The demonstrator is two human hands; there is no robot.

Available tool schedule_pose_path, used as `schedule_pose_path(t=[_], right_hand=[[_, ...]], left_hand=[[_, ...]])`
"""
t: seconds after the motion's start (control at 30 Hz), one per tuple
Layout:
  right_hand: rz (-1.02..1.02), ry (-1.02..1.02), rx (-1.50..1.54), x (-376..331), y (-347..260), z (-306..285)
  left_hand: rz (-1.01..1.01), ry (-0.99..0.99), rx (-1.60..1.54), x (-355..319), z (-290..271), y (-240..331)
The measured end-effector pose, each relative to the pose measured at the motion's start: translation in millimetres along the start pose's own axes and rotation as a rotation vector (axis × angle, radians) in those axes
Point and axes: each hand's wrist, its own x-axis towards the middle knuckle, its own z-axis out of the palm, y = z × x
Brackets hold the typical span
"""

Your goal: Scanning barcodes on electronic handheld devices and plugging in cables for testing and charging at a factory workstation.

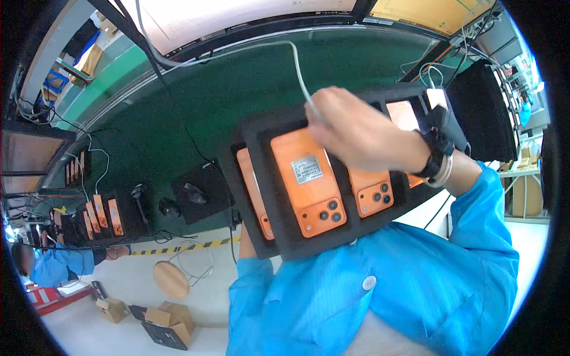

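My right hand (359,129), partly blurred, is closed round the end of a white cable (295,62) over a black foam tray (350,228). The cable's plug is hidden by the fingers. Right below that hand lies an orange phone (306,151), back up, with a silver label and camera lenses at its near end. Beside it in the tray sits a second orange phone (373,196), partly covered by the hand. My left hand (245,243) is at the tray's left side, its fingers hidden. Another orange phone (254,196) shows at the left, partly overlapped by the tray.
A green bench (225,95) runs under the monitors (261,24). Left on it are a mouse (193,193) on a black mat and more orange phones (100,213) with cables. A person in blue (59,267) is far left. A stool (172,279) and cardboard boxes (172,317) stand on the floor.
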Motion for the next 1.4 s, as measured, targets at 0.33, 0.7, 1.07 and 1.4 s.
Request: schedule_pose_path(t=[0.33,0.7,1.07,1.4], right_hand=[[-0.154,0.05,-0.009,-20.0,21.1,32.8],[-0.189,0.177,-0.021,-25.6,24.8,40.3],[-0.294,0.232,-0.099,-20.2,37.4,44.4],[-0.259,0.254,-0.045,-23.7,22.8,36.9]], left_hand=[[0.188,0.306,0.646,-134.7,43.6,166.1],[-0.346,-0.225,0.419,-225.8,196.6,267.4],[-0.495,-0.317,0.325,-193.7,231.3,278.2],[-0.526,-0.318,0.107,-199.5,218.2,273.0]])
